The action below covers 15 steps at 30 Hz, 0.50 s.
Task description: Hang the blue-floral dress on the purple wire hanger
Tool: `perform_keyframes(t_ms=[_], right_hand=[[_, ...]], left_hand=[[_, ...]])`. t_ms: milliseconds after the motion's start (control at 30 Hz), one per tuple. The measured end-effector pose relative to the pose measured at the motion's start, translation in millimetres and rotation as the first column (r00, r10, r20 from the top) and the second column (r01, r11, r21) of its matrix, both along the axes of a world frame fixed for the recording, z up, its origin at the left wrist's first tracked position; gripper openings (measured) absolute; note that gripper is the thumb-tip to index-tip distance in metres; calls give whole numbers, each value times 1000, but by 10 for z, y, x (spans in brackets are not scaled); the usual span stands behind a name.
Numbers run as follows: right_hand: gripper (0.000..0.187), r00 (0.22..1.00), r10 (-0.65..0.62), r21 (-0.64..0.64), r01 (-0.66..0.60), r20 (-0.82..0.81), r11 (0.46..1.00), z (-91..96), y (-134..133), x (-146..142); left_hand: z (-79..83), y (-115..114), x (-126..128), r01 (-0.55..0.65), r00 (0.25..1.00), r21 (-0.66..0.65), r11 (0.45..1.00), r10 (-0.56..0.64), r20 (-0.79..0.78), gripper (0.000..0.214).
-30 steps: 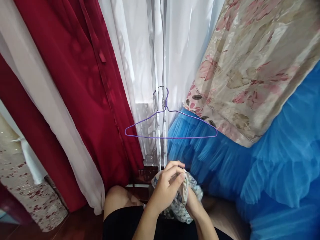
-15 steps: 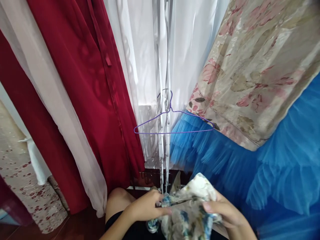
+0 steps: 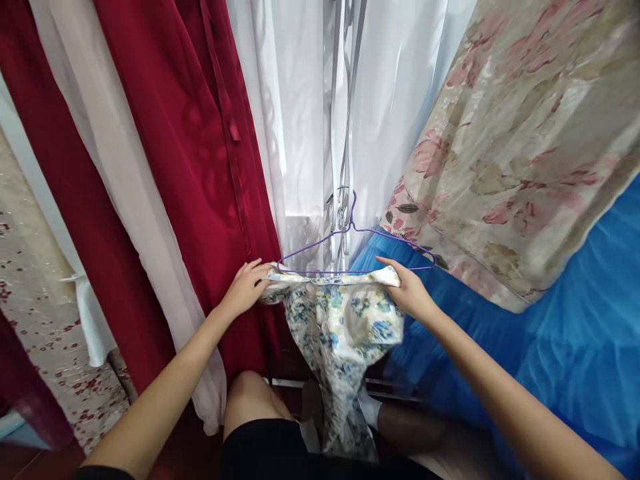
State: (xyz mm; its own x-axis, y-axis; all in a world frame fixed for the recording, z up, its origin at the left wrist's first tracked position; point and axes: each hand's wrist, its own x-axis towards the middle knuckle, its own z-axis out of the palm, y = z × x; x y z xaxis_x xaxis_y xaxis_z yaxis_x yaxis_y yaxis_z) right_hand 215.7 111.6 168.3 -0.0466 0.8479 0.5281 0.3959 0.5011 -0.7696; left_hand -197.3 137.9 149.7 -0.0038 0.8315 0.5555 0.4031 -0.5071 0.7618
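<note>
A white cloth with a blue floral print (image 3: 340,327) is stretched out and hangs down in front of me. My left hand (image 3: 246,288) pinches its left top corner, and my right hand (image 3: 407,288) grips its right top corner. The cloth's top edge sits level with the bottom bar of a purple wire hanger (image 3: 350,250), which hangs by its hook from a pale vertical strip between sheer white curtains (image 3: 295,120). Whether the cloth touches the bar, I cannot tell.
Dark red fabric (image 3: 165,147) hangs on the left, next to a pale pink drape (image 3: 105,160). A beige floral fabric (image 3: 520,133) and ruffled blue tulle (image 3: 565,320) fill the right. My knees (image 3: 250,400) and dark wooden floor show below.
Both hands have risen from my lap to hanger height and moved apart, unfolding the bunched cloth into a spread, hanging sheet. The view has shifted slightly right.
</note>
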Motion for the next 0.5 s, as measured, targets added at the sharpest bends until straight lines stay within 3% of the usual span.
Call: perform_keyframes(t_ms=[100,233,400,500], right_hand=[[33,993,-34,27,31,109,999,-171,243,-69],[21,985,-60,18,58,164,998,-310,227,-130],[26,989,40,-9,-39,143,999,-312,-104,-192],[50,992,-105,74,99,76,992,-308,-238,-37]], left_hand=[[226,107,23,13,976,118,993,13,-218,15],[449,70,348,74,874,238,968,52,-483,22],[548,-18,891,-10,891,323,946,156,-427,12],[487,-41,1000,-91,916,390,917,230,-329,12]])
